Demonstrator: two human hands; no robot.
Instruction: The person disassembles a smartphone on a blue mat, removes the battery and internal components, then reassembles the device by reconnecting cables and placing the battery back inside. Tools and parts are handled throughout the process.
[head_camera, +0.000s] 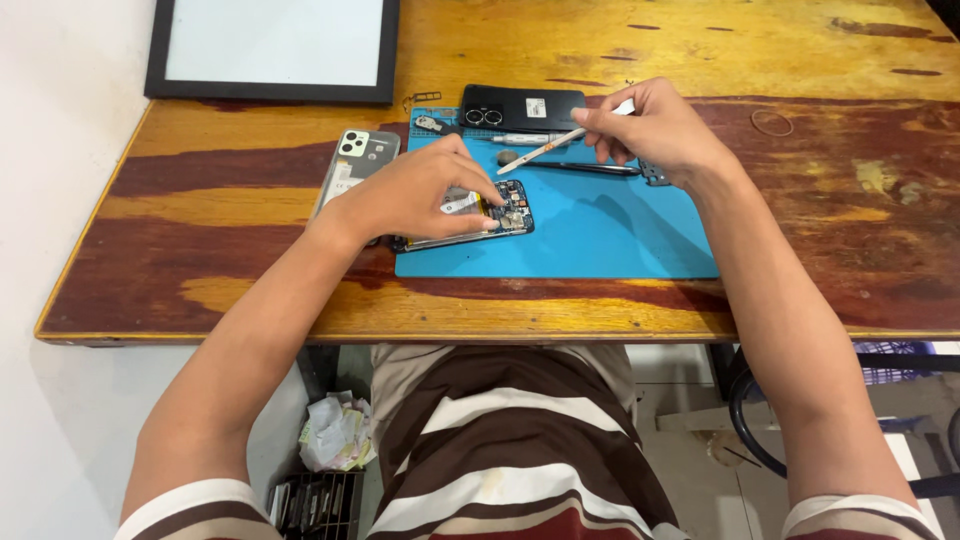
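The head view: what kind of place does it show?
Probably a small phone repair bench: an opened phone lies on a blue work mat, with a white screwdriver in the right hand.
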